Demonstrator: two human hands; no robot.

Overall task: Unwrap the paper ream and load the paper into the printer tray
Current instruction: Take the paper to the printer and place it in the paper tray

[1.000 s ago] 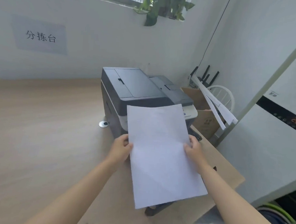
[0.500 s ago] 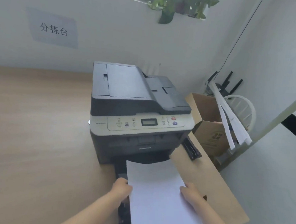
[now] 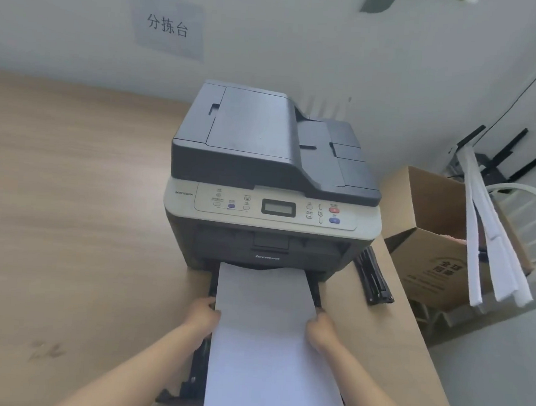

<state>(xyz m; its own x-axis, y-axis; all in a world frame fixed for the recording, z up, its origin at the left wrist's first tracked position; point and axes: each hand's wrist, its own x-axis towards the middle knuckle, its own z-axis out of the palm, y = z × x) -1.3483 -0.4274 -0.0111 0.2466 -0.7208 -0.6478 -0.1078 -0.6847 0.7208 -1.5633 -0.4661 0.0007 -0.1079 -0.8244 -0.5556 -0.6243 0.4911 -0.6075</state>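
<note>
Here, our left hand [image 3: 203, 312] and right hand [image 3: 321, 329] clamp side edges of paper stack [image 3: 268, 337], far end over open tray [image 3: 314, 292] under printer [image 3: 271, 184] front.

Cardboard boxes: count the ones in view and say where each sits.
1. An open cardboard box stands on the floor right of the printer, beyond the desk edge, with white strips leaning across it. Others may be hidden behind it.
</note>
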